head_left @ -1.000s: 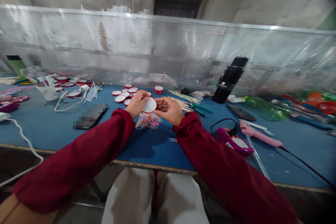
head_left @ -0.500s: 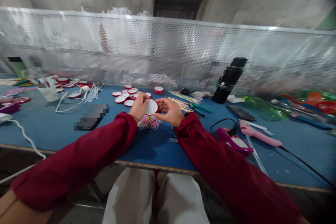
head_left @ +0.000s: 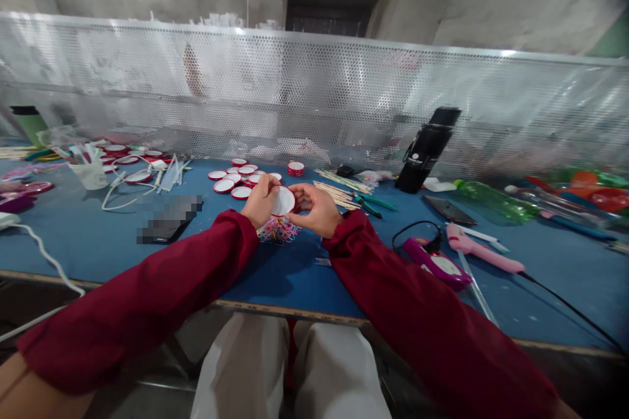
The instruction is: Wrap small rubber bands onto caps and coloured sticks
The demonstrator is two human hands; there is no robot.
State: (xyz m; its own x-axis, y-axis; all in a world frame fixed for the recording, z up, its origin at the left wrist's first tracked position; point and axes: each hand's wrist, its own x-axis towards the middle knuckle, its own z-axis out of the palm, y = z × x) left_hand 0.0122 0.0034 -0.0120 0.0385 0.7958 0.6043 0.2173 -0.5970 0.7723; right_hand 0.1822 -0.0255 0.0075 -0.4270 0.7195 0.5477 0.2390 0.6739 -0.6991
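Fingers [head_left: 265, 191] of the left hand [head_left: 259, 200] and right hand [head_left: 317, 209] closed on one white round lid [head_left: 284, 200], pinched by its rim from both sides and held just above the blue surface [head_left: 98, 229]. Directly beneath, one tangle of coloured rubber bands [head_left: 278, 230]. Beyond the left fingers, about eight red-rimmed lids [head_left: 232, 182] lying flat in a cluster, plus one small red cup [head_left: 296, 168] farther back. Beyond the right fingers, a bundle of wooden sticks [head_left: 339, 187], one pair of green-handled pliers [head_left: 371, 203], one black bottle [head_left: 427, 149] leaning on the perforated metal screen [head_left: 314, 91]. Farther right, two glue guns, one purple [head_left: 435, 263] and one pink [head_left: 484, 255], one dark phone [head_left: 448, 208]. Far left, another scatter of lids [head_left: 125, 156], too blurred to count, and one clear cup [head_left: 91, 173]. Dark red sleeves [head_left: 147, 301] covering both forearms.
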